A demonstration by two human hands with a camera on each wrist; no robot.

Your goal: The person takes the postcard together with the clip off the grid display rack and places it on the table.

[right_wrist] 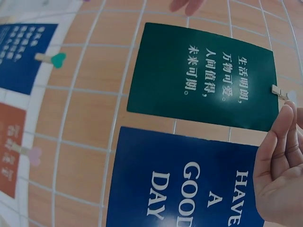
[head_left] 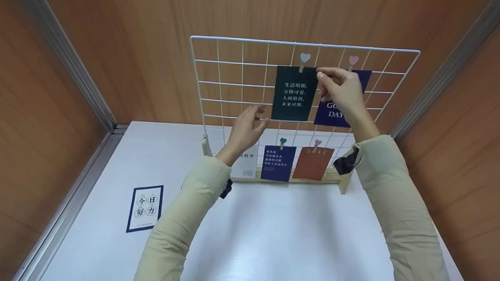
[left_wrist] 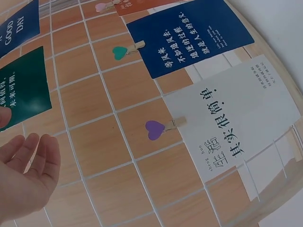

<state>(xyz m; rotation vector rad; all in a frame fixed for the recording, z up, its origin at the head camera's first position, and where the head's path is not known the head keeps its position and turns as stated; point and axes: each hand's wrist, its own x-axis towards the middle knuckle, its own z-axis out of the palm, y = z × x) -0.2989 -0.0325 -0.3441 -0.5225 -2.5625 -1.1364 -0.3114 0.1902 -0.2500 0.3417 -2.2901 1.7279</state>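
A dark green card (head_left: 295, 94) with white Chinese lettering hangs on the upper part of a white wire grid (head_left: 243, 83), under a wooden clip with a pale blue heart (head_left: 305, 57). With thumb and index fingertips, my right hand (head_left: 342, 90) pinches the card's upper right corner. Behind this hand hangs a blue "HAVE A GOOD DAY" card (right_wrist: 189, 184), partly covered in the head view. My left hand (head_left: 246, 130), its fingers loosely bent, is beside the green card's lower left corner and holds nothing.
Lower on the grid hang a white card (left_wrist: 232, 118) with a purple heart clip (left_wrist: 155, 130), a blue card (head_left: 277, 163) and an orange-red card (head_left: 313, 163). A blue-bordered card (head_left: 145, 209) lies on the white table (head_left: 267, 232) at left. Wood-grain panels (head_left: 112, 27) surround it.
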